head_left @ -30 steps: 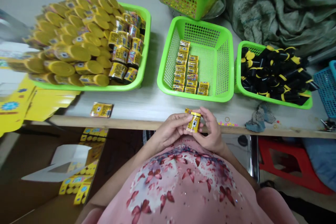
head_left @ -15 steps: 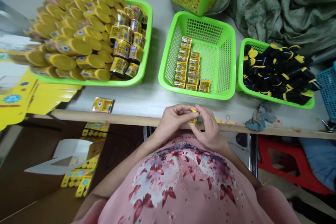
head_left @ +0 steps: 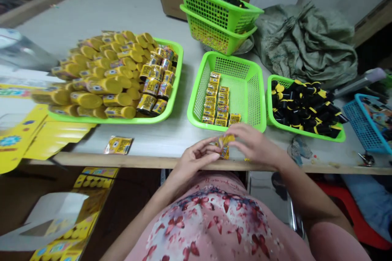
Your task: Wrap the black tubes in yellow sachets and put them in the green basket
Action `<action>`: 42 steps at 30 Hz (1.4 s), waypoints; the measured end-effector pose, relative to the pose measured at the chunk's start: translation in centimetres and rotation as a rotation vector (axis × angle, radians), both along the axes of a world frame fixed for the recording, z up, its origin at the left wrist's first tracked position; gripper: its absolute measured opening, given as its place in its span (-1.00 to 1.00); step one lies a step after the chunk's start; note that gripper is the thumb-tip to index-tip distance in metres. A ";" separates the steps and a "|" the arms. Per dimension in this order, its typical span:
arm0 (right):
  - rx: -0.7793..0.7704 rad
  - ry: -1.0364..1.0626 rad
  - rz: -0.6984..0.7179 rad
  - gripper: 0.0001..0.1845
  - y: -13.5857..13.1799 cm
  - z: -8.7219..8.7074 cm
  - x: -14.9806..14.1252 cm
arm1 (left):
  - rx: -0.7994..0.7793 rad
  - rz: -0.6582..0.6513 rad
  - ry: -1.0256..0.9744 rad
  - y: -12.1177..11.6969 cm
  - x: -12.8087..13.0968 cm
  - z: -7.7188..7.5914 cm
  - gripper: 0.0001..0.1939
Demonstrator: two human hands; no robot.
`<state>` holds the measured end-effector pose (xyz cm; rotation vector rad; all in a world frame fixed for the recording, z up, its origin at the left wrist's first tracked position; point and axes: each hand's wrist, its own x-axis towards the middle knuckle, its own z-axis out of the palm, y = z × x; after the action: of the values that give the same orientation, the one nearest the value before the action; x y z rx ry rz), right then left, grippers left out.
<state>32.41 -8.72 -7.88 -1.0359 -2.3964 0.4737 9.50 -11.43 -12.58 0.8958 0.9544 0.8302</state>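
A small yellow printed packet is between my hands at the table's front edge. My right hand pinches it from the right with thumb and fingertips. My left hand has its fingers curled and thumb pressed in at the packet's left side; the contact is partly blurred. Just below, another yellow and blue printed piece shows between the hands; I cannot tell whether it is held or lies on the table. Behind them, a green basket holds rows of similar yellow packets.
At left, a green basket is heaped with yellow-capped containers. A flat printed wrapper stack lies before it. At right stands a basket of black and yellow pieces, a grey rag and a blue basket. Stacked baskets stand behind.
My right hand has moved up and outward, its forearm swung to the right, lifting the yellow packet slightly. My left hand stays near the table edge. The head view has tilted up.
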 end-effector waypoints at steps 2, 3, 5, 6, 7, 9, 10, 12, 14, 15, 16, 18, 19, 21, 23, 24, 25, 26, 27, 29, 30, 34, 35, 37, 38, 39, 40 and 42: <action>-0.052 -0.054 -0.236 -0.74 3.3 -0.1 1.1 | 0.023 0.073 0.080 0.2 -1.1 -0.5 -0.48; -0.109 -0.120 -0.368 -0.74 5.0 -0.2 1.6 | 0.031 0.116 0.120 0.3 -1.6 -0.8 -0.49; -0.243 -0.269 -0.525 -0.73 7.9 -0.6 2.3 | 0.034 0.201 0.181 0.6 -2.3 -1.5 -0.47; -0.293 -0.320 -0.559 -0.74 9.1 -0.8 2.4 | 0.030 0.225 0.201 0.7 -2.5 -1.9 -0.46; -0.326 -0.351 -0.571 -0.75 10.0 -1.0 2.4 | 0.025 0.234 0.215 0.7 -2.6 -2.2 -0.44; -0.348 -0.371 -0.576 -0.78 11.1 -1.6 2.2 | 0.026 0.231 0.232 0.8 -2.6 -2.7 -0.43; -0.356 -0.382 -0.575 -0.80 11.3 -1.9 2.0 | 0.029 0.226 0.236 0.8 -2.5 -2.9 -0.43; -0.366 -0.402 -0.561 -0.82 11.5 -2.3 1.6 | 0.034 0.227 0.243 0.8 -2.4 -3.0 -0.42; -0.364 -0.413 -0.541 -0.84 11.4 -2.4 1.3 | 0.036 0.233 0.253 0.9 -2.3 -3.1 -0.41; -0.356 -0.414 -0.535 -0.84 11.3 -2.3 1.1 | 0.037 0.231 0.260 0.9 -2.3 -3.1 -0.42; -0.344 -0.410 -0.532 -0.82 11.0 -2.1 1.1 | 0.039 0.228 0.267 0.9 -2.4 -3.1 -0.43; -0.303 -0.392 -0.536 -0.73 10.0 -1.1 1.4 | 0.044 0.216 0.287 0.9 -2.5 -3.1 -0.44; -0.249 -0.367 -0.541 -0.69 9.1 -0.5 1.8 | 0.047 0.207 0.302 0.9 -2.6 -3.1 -0.45; -0.073 -0.288 -0.573 -0.67 6.4 0.7 3.3 | 0.080 0.192 0.349 0.8 -2.7 -3.3 -0.50; 0.119 -0.213 -0.674 -0.70 2.8 1.4 5.4 | 0.179 0.162 0.434 0.8 -2.8 -3.7 -0.56; 0.177 -0.197 -0.769 -0.71 0.8 1.5 6.7 | 0.251 0.129 0.486 0.8 -2.8 -3.9 -0.59; 0.189 -0.206 -0.896 -0.70 -1.3 1.2 8.0 | 0.328 0.086 0.533 0.9 -2.7 -4.2 -0.62; 0.167 -0.230 -1.041 -0.69 -3.3 0.7 9.4 | 0.398 0.041 0.571 1.0 -2.6 -4.4 -0.63; 0.126 -0.262 -1.183 -0.70 -5.2 -0.2 10.8 | 0.451 -0.002 0.595 1.1 -2.5 -4.5 -0.63; 0.037 -0.318 -1.368 -0.73 -8.0 -2.4 13.4 | 0.509 -0.051 0.612 1.2 -2.0 -4.6 -0.64; 0.010 -0.330 -1.399 -0.75 -9.0 -3.7 14.6 | 0.524 -0.051 0.615 1.3 -1.8 -4.4 -0.64; 0.002 -0.284 -1.334 -0.79 -10.1 -7.2 16.7 | 0.670 -0.091 0.582 1.5 0.3 -2.8 -0.67; 0.014 -0.262 -1.309 -0.76 -10.1 -7.5 16.4 | 0.728 -0.142 0.555 1.4 1.1 -2.2 -0.67; 0.048 -0.215 -1.253 -0.70 -10.2 -7.2 14.8 | 0.826 -0.290 0.490 1.3 3.0 -1.2 -0.67; 0.071 -0.188 -1.207 -0.69 -10.3 -6.7 13.5 | 0.861 -0.370 0.458 1.3 4.0 -0.7 -0.64; 0.101 -0.158 -1.133 -0.68 -10.5 -6.1 11.9 | 0.880 -0.449 0.428 1.2 5.0 -0.3 -0.59; 0.136 -0.125 -1.034 -0.68 -10.7 -5.5 10.0 | 0.883 -0.513 0.405 1.1 5.9 0.0 -0.52; 0.212 -0.050 -0.788 -0.68 -10.9 -4.3 6.2 | 0.851 -0.584 0.372 0.8 7.2 0.4 -0.51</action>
<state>38.63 -19.66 -12.23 -1.7539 -1.8072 -0.0883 16.75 -10.63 -12.19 2.0054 0.5628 0.5481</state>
